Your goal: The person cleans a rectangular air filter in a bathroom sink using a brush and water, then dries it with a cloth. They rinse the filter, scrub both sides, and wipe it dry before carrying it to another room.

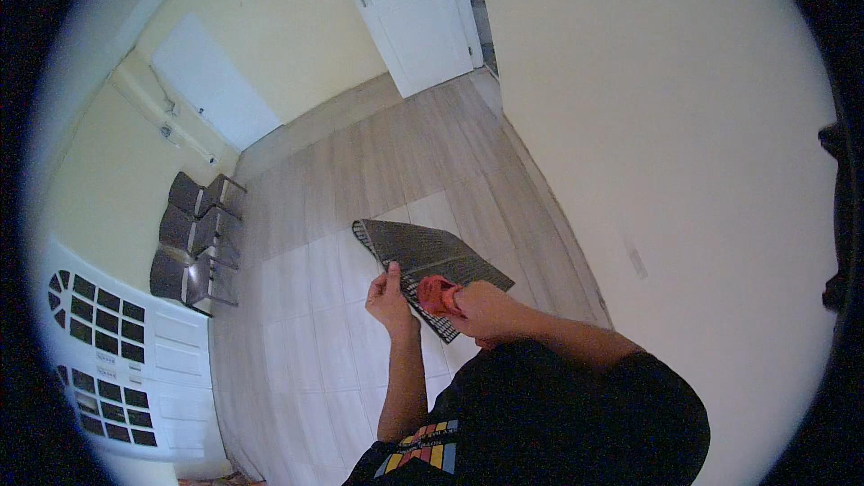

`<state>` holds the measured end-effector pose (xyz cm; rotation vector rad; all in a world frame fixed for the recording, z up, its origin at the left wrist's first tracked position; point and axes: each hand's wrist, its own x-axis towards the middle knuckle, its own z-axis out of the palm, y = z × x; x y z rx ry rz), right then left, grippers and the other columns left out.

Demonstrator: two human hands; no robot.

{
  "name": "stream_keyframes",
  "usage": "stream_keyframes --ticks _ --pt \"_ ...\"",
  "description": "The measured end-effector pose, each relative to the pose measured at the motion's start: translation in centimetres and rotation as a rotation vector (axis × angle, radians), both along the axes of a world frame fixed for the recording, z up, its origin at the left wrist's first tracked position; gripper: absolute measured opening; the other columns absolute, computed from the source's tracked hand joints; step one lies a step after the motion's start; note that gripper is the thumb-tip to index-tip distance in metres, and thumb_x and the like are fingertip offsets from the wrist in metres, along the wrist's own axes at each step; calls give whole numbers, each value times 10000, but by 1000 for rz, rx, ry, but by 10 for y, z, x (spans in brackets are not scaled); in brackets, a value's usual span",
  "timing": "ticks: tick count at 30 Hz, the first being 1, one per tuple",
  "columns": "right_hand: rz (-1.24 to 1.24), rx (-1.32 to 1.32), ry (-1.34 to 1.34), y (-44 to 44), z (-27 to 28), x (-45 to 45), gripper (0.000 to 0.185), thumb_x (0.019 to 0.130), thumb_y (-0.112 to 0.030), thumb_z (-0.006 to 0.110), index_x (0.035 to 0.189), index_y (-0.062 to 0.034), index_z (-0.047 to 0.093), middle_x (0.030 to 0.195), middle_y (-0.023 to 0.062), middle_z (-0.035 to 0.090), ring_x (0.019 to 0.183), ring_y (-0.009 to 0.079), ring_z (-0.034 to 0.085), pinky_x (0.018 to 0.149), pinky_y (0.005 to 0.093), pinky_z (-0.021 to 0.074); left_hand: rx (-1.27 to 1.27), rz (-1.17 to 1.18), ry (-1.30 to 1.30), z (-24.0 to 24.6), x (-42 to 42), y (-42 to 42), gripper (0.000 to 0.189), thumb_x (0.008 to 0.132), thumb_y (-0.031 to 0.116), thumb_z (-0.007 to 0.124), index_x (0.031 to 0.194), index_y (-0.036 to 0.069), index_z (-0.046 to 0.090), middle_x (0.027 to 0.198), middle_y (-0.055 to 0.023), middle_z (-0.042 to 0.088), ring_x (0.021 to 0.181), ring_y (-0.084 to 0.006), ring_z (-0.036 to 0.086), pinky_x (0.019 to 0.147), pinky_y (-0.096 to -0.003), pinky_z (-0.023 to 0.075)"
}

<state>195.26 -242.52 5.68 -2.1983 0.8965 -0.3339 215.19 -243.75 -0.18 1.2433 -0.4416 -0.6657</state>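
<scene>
A dark, ribbed flexible mat (432,250) hangs in front of me, its near edge curled over so that a checked or gridded underside shows. My left hand (390,300) pinches the mat's curled edge between thumb and fingers. A crumpled red cloth (439,295) is in my right hand (476,310), against the mat near its lower end. What the right fingers do beneath the cloth is hidden.
Several dark chairs (177,273) stand in a row along the left wall. A white door (412,13) is at the far end, a white panelled door with dark panes (179,358) at the lower left. A bare wall (675,148) rises close on the right; the floor (297,216) is tiled.
</scene>
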Motion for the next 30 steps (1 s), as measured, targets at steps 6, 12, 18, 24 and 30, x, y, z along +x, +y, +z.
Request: stream_keyframes --ticks 6,12,18,24,30 --pt "25 -312 -146 -153 4 113 240 875 -276 650 898 -37 640 804 226 687 782 467 676 719 562 548 133 149 -61 3 103 -96 543 1023 482 590 1351 50 599 1336 -103 650 1274 -246 561 999 -466 463" --pt "302 -270 -310 -275 -1 209 262 887 -289 649 882 -29 615 808 241 669 807 486 651 719 559 523 -477 -498 199 -25 162 -179 675 1059 594 388 1514 99 455 1401 -122 588 1344 -310 519 1176 -526 378" --pt "221 -65 -407 -420 12 258 342 890 -348 703 839 -27 596 819 229 676 825 471 652 701 529 498 -627 -406 349 -46 219 -348 471 1048 455 468 1398 143 515 1322 -112 625 1207 -312 616 1089 -502 471" --pt "-44 -56 -245 -574 16 231 273 909 -308 714 1025 -66 667 847 189 695 858 371 711 726 501 531 -185 -680 155 -21 250 -538 449 939 117 533 1385 67 540 1306 -134 648 1176 -321 660 984 -468 559" --pt "-779 -415 -69 -752 -35 88 232 809 -124 609 1036 -90 638 989 161 696 972 413 676 828 516 544 258 -1033 -504 -1 323 -767 477 897 -25 475 1356 3 603 1242 -122 706 1000 -248 730 801 -332 604"
